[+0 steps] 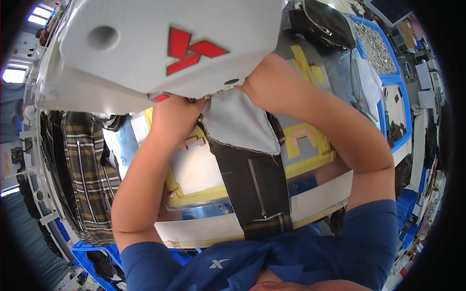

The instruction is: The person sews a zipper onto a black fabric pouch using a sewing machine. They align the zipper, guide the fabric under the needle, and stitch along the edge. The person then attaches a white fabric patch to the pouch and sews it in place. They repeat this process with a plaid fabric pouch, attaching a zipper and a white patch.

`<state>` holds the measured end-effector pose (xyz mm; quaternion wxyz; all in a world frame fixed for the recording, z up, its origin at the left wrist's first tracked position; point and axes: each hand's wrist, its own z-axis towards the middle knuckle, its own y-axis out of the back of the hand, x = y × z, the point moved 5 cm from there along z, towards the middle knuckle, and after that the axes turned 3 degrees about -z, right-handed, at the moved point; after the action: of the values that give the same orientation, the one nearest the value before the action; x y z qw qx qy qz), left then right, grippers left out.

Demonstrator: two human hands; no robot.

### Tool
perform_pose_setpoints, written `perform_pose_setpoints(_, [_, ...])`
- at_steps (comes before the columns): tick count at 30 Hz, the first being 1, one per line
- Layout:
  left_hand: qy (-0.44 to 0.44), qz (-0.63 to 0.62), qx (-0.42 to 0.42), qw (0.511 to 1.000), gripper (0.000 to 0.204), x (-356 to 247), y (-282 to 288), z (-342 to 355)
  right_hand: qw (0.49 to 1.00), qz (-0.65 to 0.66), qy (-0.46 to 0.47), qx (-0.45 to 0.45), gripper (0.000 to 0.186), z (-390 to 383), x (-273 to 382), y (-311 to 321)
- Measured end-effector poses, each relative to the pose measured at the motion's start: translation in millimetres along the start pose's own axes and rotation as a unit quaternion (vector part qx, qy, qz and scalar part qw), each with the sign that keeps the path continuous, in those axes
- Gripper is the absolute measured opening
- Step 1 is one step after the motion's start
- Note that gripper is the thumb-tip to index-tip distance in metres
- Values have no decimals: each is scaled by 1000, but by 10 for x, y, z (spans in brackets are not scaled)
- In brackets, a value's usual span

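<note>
A dark fabric piece (225,167) with a grey lining panel (240,121) runs from the sewing machine head (131,48) toward my body. It has a metal zipper (256,186) down its middle and a plaid strip (267,227) at the near end. My left hand (175,116) is closed at the panel's far left corner, fingertips tucked under the machine head. At the far right corner my right hand (267,85) is closed with the panel's edge in its fingers. The machine head hides the needle area and part of both hands.
Plaid fabric with zippers (87,169) hangs at the left. Yellow tape (308,138) marks the work surface. A black zippered pouch (325,26) lies at the far right, near blue trays (395,92), one full of metal pieces. A blue bin (94,252) stands at lower left.
</note>
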<state>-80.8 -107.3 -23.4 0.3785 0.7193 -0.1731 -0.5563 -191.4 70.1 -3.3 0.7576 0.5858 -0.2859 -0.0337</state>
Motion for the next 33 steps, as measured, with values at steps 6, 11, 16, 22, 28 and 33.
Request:
perform_pose_setpoints(6, [10, 58, 55, 997, 38, 94, -27, 46, 998, 11, 25, 59, 27, 9, 32, 63])
perform_pose_setpoints(11, [-25, 54, 64, 996, 39, 172, -29, 68, 997, 13, 17, 73, 26, 79, -36, -15])
perform_pose_setpoints(16, [-112, 27, 40, 993, 30, 156, -3, 115, 999, 27, -22, 24, 25, 145, -118, -86])
perform_pose_setpoints(22, [-143, 57, 20, 988, 26, 60, 31, 151, 988, 33, -89, 121, 28, 183, -75, 44])
perform_pose_setpoints(28, [-170, 62, 24, 983, 25, 89, 8, 163, 990, 38, -86, 107, 28, 178, -99, 41])
perform_pose_setpoints(33, [-169, 48, 34, 984, 26, 21, -11, 155, 992, 22, -65, 109, 26, 188, -134, 22])
